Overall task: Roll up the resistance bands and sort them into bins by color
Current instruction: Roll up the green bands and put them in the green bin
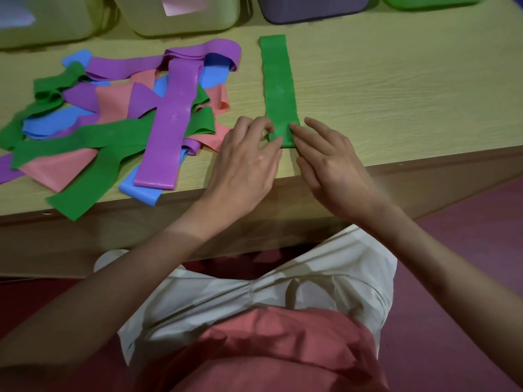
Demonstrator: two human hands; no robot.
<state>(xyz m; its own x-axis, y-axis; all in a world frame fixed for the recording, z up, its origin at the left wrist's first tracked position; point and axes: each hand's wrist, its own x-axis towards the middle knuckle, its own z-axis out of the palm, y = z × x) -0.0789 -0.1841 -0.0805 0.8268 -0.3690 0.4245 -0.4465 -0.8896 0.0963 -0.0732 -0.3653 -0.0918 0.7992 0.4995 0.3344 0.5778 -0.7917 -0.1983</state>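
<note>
From the head view, a single green band [278,89] is seen laid flat on the desk [396,89], apart from the tangled pile of bands [127,117] to its left. Its near end is being turned over into the first fold of a roll: the left hand [249,168] pinches that end with curled fingertips, and the right hand [331,162] pinches and presses it from the other side with gently bent fingers.

A loose or skewed start is the likely fault here (the rubbery strip would be expected to spring back if the pinch is eased), and uneven pressure between the two hands could send the roll crooked.

The band's long axis runs from the near desk edge away towards the bins, its far end pointing just left of the purple bin [314,8] and the green bin [430,1].
</note>
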